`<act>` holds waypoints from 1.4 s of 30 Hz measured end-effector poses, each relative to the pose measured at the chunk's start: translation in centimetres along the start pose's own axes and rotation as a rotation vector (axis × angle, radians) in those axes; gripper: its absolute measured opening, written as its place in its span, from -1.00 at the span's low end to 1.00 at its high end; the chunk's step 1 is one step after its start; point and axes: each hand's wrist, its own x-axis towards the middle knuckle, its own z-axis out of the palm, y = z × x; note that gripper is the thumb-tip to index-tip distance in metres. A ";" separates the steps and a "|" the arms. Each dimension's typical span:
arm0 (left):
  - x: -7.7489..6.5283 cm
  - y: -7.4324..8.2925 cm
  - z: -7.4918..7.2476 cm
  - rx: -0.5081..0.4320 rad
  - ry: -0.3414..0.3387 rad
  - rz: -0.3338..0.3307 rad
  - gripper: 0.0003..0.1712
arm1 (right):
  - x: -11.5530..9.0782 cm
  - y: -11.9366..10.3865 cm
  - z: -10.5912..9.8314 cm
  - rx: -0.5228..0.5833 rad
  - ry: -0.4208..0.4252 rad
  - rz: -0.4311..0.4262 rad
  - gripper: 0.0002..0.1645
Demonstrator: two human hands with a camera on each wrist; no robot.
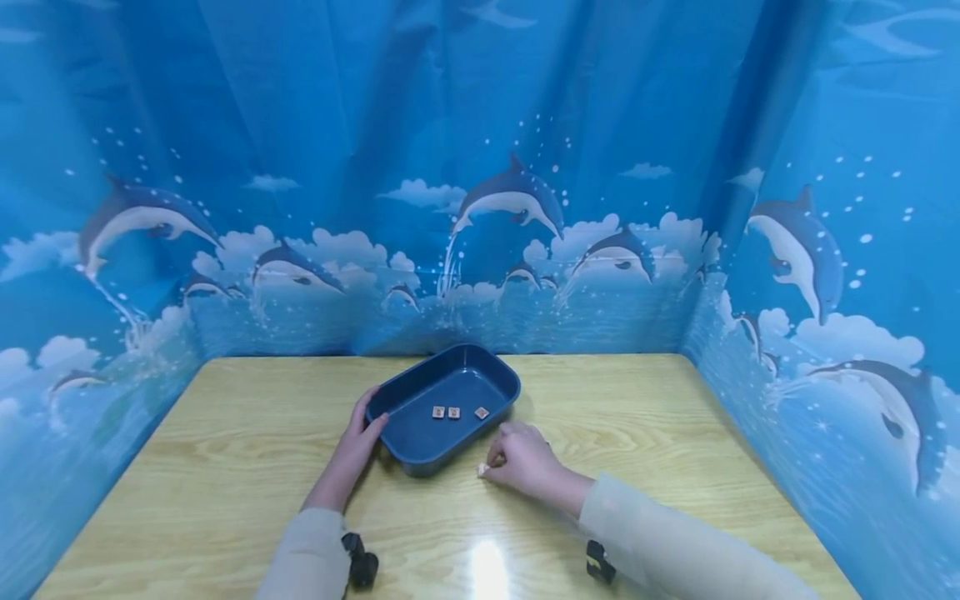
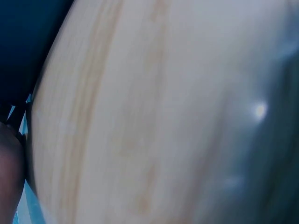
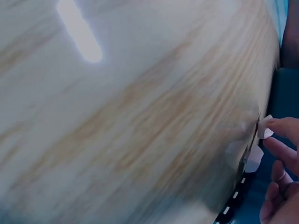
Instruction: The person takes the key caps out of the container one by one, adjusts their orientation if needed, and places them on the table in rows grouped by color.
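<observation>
A dark blue rectangular basin (image 1: 420,460) sits tilted across the table in the head view. My left hand (image 1: 358,442) grips its left end, thumb over the rim. Inside lie three small pale tiles with printed faces, such as the tile (image 1: 482,412) nearest the right wall. Just off the basin's right front side, my right hand (image 1: 525,460) pinches a small white tile (image 3: 266,128) between thumb and forefinger, low over the table. A second white piece (image 3: 254,158) shows beside those fingers in the right wrist view; in the head view the hand hides it.
The wood-grain table (image 1: 247,467) reflects a bright light near its front edge. A blue dolphin-print curtain (image 1: 360,167) closes off the back and both sides. Black wrist devices, such as the left one (image 1: 360,562), hang by the sleeves.
</observation>
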 end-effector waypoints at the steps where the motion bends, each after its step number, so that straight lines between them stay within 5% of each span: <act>1: 0.0 0.0 0.0 0.000 0.001 0.003 -0.32 | -0.1 0.1 0.0 -0.012 0.005 -0.003 -0.79; 9: 0.0 0.0 0.0 0.001 0.006 0.015 -0.31 | -0.2 0.0 -0.2 -0.033 0.017 -0.042 -0.79; 19: 0.0 0.1 0.2 -0.011 0.002 0.026 -0.33 | -0.1 -0.3 0.0 -0.023 -0.071 -0.093 -0.83; 29: -0.1 0.5 0.0 -0.006 -0.001 0.002 -0.32 | -0.6 0.3 -0.2 -0.068 0.036 -0.051 -0.78; 42: 0.2 -0.1 0.0 -0.004 0.005 0.010 -0.32 | -1.1 1.4 0.1 -0.061 0.049 -0.046 -0.80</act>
